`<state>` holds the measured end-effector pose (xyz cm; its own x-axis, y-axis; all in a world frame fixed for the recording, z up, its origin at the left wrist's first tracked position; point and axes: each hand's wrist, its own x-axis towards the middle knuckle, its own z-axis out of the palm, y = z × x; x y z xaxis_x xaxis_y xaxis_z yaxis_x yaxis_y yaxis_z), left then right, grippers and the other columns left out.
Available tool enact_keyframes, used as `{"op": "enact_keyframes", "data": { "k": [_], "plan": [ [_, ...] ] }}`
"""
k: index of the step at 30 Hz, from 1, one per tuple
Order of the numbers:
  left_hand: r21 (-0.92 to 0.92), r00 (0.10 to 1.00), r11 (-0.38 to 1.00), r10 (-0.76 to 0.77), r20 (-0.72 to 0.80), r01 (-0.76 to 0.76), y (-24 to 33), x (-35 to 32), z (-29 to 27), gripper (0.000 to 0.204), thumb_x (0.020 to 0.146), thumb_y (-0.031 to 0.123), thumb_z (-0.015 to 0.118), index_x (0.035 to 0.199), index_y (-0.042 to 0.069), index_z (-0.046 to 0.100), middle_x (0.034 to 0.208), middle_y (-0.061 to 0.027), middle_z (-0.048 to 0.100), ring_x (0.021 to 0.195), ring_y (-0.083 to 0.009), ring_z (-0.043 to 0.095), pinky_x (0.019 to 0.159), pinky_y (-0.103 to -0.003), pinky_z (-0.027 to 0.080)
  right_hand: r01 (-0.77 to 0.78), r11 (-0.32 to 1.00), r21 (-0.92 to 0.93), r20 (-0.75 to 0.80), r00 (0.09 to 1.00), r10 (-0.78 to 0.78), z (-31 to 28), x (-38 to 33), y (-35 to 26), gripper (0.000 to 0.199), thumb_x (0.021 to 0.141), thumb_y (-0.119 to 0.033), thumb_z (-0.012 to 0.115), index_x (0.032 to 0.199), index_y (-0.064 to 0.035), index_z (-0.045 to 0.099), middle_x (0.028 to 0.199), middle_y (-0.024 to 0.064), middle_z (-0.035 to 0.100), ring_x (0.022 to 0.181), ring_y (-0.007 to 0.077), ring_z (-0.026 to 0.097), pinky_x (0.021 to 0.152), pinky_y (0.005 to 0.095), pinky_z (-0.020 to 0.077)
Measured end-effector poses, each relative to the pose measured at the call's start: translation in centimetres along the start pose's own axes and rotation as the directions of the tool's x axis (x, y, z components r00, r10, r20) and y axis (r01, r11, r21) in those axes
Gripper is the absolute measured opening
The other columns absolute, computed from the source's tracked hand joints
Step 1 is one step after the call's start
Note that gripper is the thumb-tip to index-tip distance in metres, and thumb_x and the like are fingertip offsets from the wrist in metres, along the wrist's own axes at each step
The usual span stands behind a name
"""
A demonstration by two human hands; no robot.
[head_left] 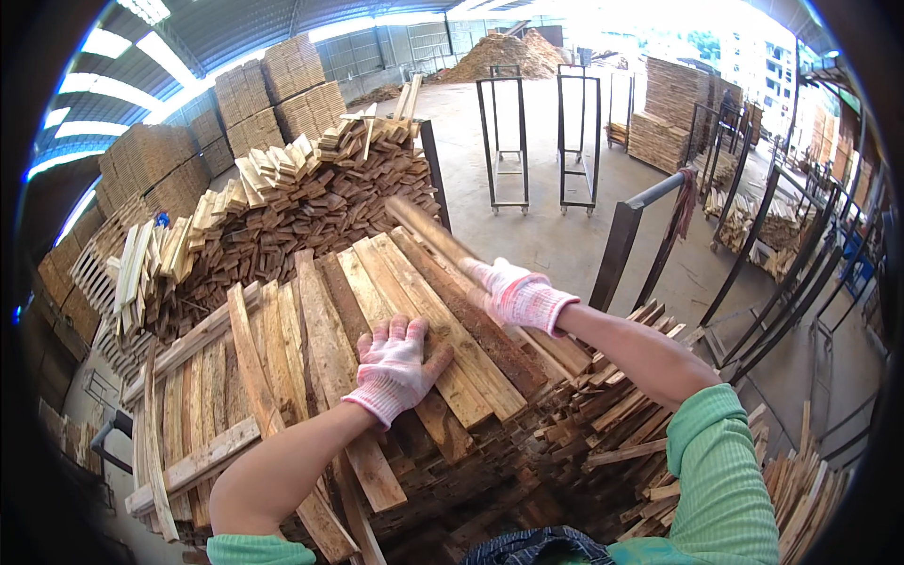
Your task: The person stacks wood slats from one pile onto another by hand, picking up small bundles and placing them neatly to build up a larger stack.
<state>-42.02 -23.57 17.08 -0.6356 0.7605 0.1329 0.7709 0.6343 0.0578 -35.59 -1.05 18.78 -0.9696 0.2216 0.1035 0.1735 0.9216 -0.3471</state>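
My left hand [394, 363], in a pinkish-white knit glove, lies flat with fingers apart on the pale boards [424, 292] topping the stack. My right hand [518, 297], gloved the same way, is closed on a long rough board [428, 226] at the stack's right edge. That board slants from the far side toward me and looks slightly blurred; some fingertips are hidden behind it. A dark, bark-covered board [452, 282] lies between the two hands. Several narrower boards [282, 339] rest to the left of my left hand.
A heap of short wood pieces [330, 202] rises beyond the stack. Black wheeled metal frames [507, 141] stand on the concrete floor ahead. A dark metal post with a round bar [650, 193] is close on the right. Loose strips [800, 499] lean at the lower right.
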Motion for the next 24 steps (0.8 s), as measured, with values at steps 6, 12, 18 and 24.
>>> {"op": "enact_keyframes", "data": {
  "k": [6, 12, 18, 24],
  "plan": [
    [-0.009, 0.997, 0.997, 0.074, -0.020, -0.074, 1.3, 1.1, -0.2, 0.063, 0.093, 0.060, 0.052, 0.133, 0.011, 0.052, 0.132, -0.0173, 0.053, 0.127, -0.0364, 0.047, 0.107, -0.049, 0.032, 0.091, 0.992, 0.087, -0.157, 0.985, -0.077, 7.3, 5.3, 7.3, 0.035, 0.101, -0.022, 0.046, 0.132, -0.0142, 0.060, 0.105, 0.0218, 0.071, 0.085, 0.0400, 0.071, 0.076, 0.0511, 0.0568],
    [0.020, 0.992, 0.992, 0.127, -0.019, -0.126, -0.5, 4.4, 0.1, 0.039, 0.091, 0.041, 0.065, 0.113, 0.008, 0.065, 0.118, -0.0172, 0.062, 0.107, -0.0383, 0.059, 0.098, -0.047, 0.045, 0.095, 0.970, 0.224, -0.334, 0.942, -0.015, 4.2, 4.8, 4.2, 0.033, 0.088, -0.015, 0.060, 0.119, -0.0050, 0.063, 0.109, 0.0216, 0.068, 0.100, 0.0381, 0.068, 0.084, 0.0457, 0.0563],
    [0.055, 0.957, 0.962, 0.272, -0.099, -0.267, 1.0, 14.5, 5.6, 0.054, 0.107, 0.039, 0.046, 0.147, 0.003, 0.047, 0.152, -0.0198, 0.044, 0.143, -0.0328, 0.038, 0.119, -0.040, 0.028, 0.212, 0.866, 0.454, -0.767, 0.587, 0.259, 4.8, -8.1, 7.7, 0.021, 0.087, -0.012, 0.066, 0.106, -0.0037, 0.061, 0.098, 0.0185, 0.065, 0.094, 0.0363, 0.068, 0.081, 0.0441, 0.0571],
    [0.029, 0.900, 0.901, 0.431, 0.062, -0.433, 6.5, 13.2, 3.4, 0.048, 0.106, 0.033, 0.048, 0.150, 0.015, 0.049, 0.138, -0.0248, 0.056, 0.125, -0.0406, 0.054, 0.106, -0.046, 0.044, -0.477, 0.372, 0.796, -0.204, 0.368, 0.907, 26.8, -37.6, 27.5, 0.040, 0.094, -0.024, 0.051, 0.125, -0.0002, 0.061, 0.118, 0.0209, 0.064, 0.110, 0.0347, 0.063, 0.091, 0.0419, 0.0531]
  ]
}}
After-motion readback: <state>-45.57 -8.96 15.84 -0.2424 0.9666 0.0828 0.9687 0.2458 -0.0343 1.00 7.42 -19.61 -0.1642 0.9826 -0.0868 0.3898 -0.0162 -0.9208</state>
